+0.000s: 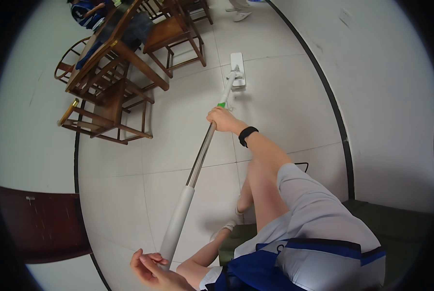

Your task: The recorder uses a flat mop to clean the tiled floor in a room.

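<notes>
My right hand [224, 119], with a black band on its wrist, grips the metal pole of a flat mop [201, 156] just below a green part. The white rectangular mop head [238, 69] lies on the tiled floor, farther out than this hand. Toward me, the pole's thick white grip [178, 218] slants down to my left hand [149, 267] at the bottom edge. The fingers of that hand are loosely curled at the grip's near end; whether they hold it is not clear.
Wooden chairs [169, 34] stand around a wooden table [93, 65] at the upper left, where a person [84, 14] is. Another person's shoes [241, 16] are at the top. A dark-trimmed wall [384, 109] runs along the right. A green seat [391, 222] is beneath me; a dark red panel [42, 225] is at left.
</notes>
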`<action>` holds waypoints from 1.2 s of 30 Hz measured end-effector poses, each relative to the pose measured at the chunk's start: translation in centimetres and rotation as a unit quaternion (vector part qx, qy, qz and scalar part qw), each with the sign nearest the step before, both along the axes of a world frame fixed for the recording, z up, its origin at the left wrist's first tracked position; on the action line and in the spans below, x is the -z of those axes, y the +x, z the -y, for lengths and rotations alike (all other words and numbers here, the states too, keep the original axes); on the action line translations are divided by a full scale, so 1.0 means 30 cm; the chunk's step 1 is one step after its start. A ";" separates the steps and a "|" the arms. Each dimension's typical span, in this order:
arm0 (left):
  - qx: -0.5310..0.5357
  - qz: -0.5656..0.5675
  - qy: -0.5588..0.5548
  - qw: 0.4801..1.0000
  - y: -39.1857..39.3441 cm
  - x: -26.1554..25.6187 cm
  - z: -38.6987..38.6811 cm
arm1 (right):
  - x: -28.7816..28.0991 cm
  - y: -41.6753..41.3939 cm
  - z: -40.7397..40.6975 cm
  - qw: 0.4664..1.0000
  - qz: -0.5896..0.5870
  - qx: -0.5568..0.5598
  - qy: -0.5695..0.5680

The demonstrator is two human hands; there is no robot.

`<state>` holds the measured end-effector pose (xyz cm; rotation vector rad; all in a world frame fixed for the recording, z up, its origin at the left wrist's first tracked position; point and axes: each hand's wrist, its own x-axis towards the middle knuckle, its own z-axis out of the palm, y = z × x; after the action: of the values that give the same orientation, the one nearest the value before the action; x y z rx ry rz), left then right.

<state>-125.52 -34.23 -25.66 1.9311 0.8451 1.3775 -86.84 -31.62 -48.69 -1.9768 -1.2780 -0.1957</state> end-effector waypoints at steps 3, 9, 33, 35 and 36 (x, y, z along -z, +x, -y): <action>0.017 -0.021 0.046 0.999 0.020 0.061 -0.048 | 0.032 -0.007 0.011 0.996 0.018 0.047 0.067; 0.065 -0.054 -0.016 0.996 0.111 -0.056 -0.086 | -0.004 0.052 0.162 0.994 0.000 0.109 0.015; 0.103 0.271 -0.001 0.957 -0.105 -0.437 0.077 | -0.204 -0.568 0.724 0.962 -0.098 0.251 0.047; 0.075 0.305 0.007 0.949 -0.152 -0.477 0.080 | -0.228 -0.636 0.735 0.964 -0.097 0.245 0.033; 0.059 0.321 0.011 0.945 -0.173 -0.485 0.078 | -0.238 -0.663 0.734 0.965 -0.099 0.241 0.019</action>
<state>-130.72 -36.58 -11.12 1.3690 0.3885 1.7868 -106.73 -53.66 -41.56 -2.1845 -0.6485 -0.2474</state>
